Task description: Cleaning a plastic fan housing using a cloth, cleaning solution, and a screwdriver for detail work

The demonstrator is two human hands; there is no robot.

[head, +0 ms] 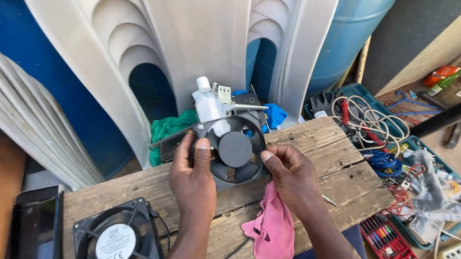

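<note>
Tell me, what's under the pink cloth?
The crumpled pink cloth lies on the rough wooden plank table, partly under the right hand. Anything beneath the cloth is covered.

Bare planks point(333, 161) lie open right of the held fan point(235, 151); a pink rag point(273, 230) covers the near edge; a second fan point(117, 242) and phone point(38, 228) fill the near-left corner; chairs point(154, 30) wall the far side; a tool tray point(403, 149) blocks the right.

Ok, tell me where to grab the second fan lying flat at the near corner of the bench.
Probably grip the second fan by its square black frame, coming from above at opposite edges. It lies flat, label up, its cable trailing right, so avoid the blades and that side.
</note>
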